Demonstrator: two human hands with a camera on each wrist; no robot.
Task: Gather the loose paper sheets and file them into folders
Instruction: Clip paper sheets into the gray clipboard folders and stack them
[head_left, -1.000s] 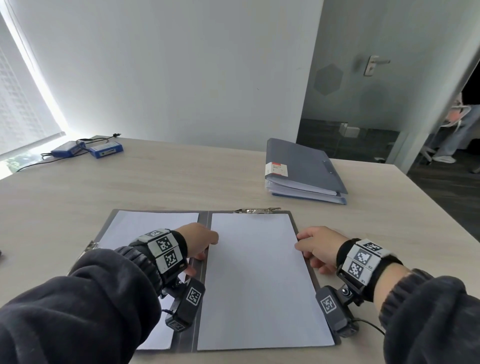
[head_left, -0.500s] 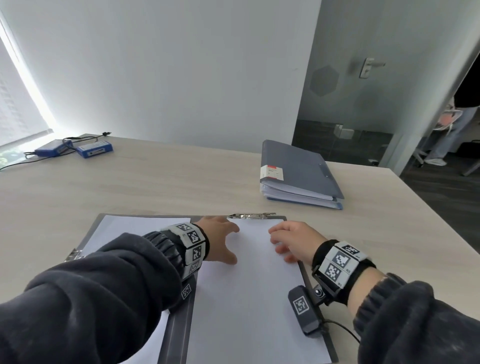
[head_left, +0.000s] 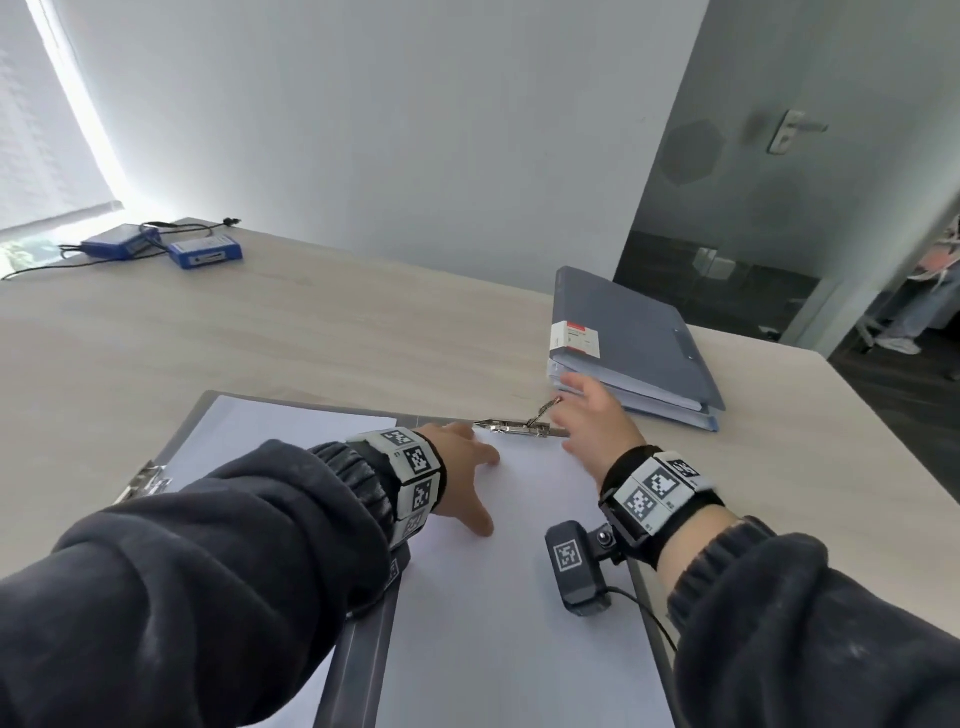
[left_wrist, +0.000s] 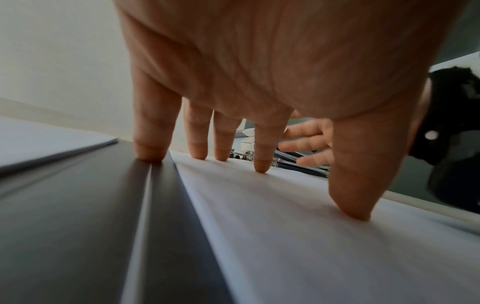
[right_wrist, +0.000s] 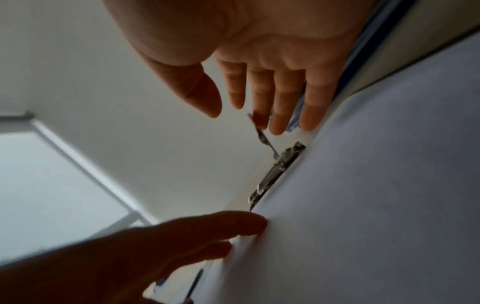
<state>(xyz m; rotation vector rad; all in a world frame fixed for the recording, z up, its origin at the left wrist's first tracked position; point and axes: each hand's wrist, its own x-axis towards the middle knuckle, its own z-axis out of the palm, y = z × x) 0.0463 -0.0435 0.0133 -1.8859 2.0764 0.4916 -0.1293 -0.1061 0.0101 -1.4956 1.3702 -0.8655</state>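
Head view: stacked folders (head_left: 639, 343) (closed) just beyond right hand (head_left: 597, 423).

An office meeting room, long pale wood-grain table (head_left: 311, 332), plain white wall (head_left: 389, 130), roller blind (head_left: 36, 130) over a bright window, grey binders (head_left: 639, 338) stacked, blue devices (head_left: 205, 252) with cables, glass door with lever handle (head_left: 789, 132)

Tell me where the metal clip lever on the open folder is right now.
In the head view the clip lever stands raised at the far edge of the open folder, above the white sheet, just under the right hand fingers and near the closed grey binder.
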